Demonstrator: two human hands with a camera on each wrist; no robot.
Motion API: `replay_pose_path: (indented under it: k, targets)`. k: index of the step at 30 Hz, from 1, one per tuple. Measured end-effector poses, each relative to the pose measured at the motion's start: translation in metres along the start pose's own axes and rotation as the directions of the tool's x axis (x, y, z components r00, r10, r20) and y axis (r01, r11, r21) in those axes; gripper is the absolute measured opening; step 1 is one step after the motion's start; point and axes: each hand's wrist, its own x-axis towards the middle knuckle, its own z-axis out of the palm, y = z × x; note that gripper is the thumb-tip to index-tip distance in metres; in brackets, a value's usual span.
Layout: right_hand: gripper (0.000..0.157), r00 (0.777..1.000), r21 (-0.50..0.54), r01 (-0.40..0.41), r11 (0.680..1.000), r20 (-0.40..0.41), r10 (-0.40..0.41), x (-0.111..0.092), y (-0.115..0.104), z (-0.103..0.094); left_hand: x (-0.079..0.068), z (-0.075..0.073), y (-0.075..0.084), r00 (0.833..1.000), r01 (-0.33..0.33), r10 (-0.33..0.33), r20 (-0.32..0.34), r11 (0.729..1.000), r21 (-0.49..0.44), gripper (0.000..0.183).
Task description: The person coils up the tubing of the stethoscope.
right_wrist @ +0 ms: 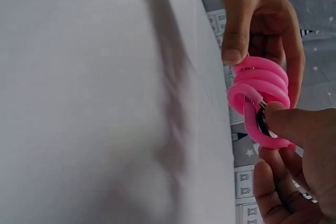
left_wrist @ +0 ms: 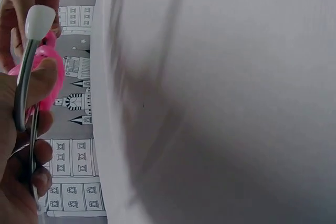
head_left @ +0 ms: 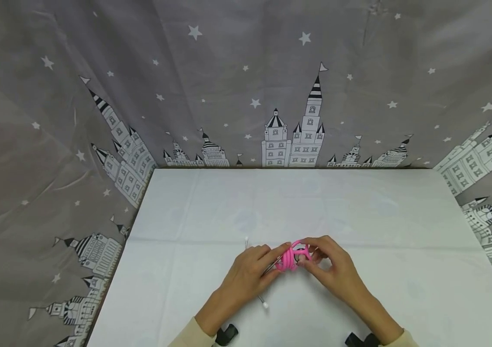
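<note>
A bright pink tube wound into a coil [head_left: 288, 260] is held up between both hands over the table. My left hand [head_left: 246, 272] grips the coil's left end, thumb on the near side, along with a thin metal rod [left_wrist: 25, 85]. This curved rod ends in a white cap [left_wrist: 40, 22]; a second white cap [head_left: 246, 239] shows beyond the hand in the head view. My right hand [head_left: 334, 265] pinches the coil's right end. Close by that thumb, in the right wrist view, are the tube's metal-tipped end [right_wrist: 262, 104] and a black ring [right_wrist: 260, 121], partly hidden.
A white-covered table [head_left: 211, 202] lies under the hands. Grey curtains [head_left: 228, 48] printed with castles and stars stand along its back and sides. Black wrist straps [head_left: 227, 334] sit on both forearms near the front edge.
</note>
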Motion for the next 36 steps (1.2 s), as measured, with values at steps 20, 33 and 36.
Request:
replay_pose_path:
  k: [20, 33, 36]
  targets:
    - [0.033, 0.996, -0.167, -0.091, 0.982, -0.011, 0.091, -0.022, 0.027, 0.003, 0.005, 0.003, -0.022, 0.981, 0.030, -0.029, 0.191, 1.000, 0.000, 0.050]
    - [0.028, 0.979, -0.122, -0.198, 0.972, 0.028, 0.203, -0.022, 0.034, 0.004, 0.001, 0.012, -0.021, 0.972, 0.093, -0.095, 0.217, 0.996, 0.017, 0.019]
    - [0.028, 0.978, -0.118, -0.203, 0.972, 0.029, 0.208, -0.022, 0.035, 0.004, -0.002, 0.014, -0.020, 0.973, 0.102, -0.103, 0.205, 0.995, 0.017, 0.020]
